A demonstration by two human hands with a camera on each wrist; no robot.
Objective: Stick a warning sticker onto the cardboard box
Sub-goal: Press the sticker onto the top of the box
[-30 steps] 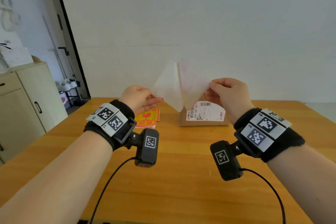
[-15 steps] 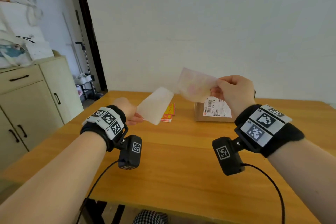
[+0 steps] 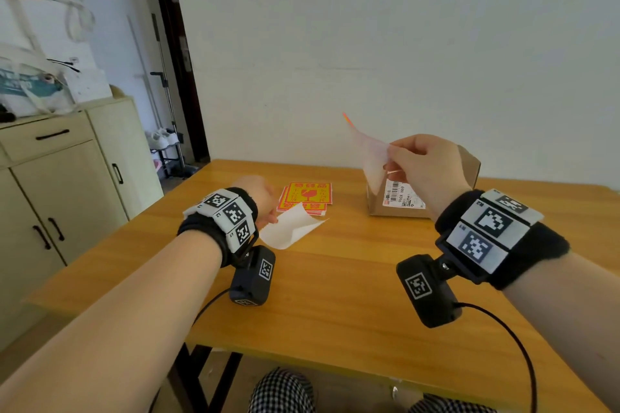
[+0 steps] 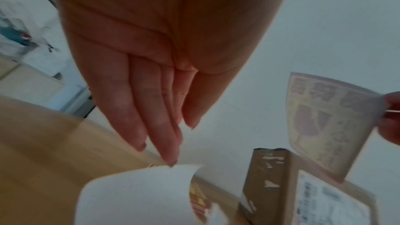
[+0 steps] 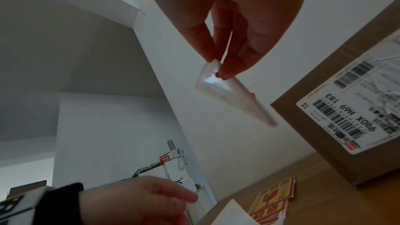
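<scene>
Nearest, the left hand [image 3: 260, 199] hangs with fingers straight and relaxed over the white backing sheet [image 3: 290, 226] lying curled on the counter [image 3: 335, 295], holding nothing. Further off, the right hand [image 3: 424, 166] pinches one edge of the peeled warning sticker [image 3: 369, 154] in the air just before the cardboard box [image 3: 396, 203] near the counter's far edge. The sticker looks thin, floppy and tacky, so it probably wants holding by its edges; the box seems light and may need steadying.

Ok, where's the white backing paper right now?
In the head view the backing paper lies curled on the table, left of centre, just in front of the sticker stack and beside the left hand.
</scene>
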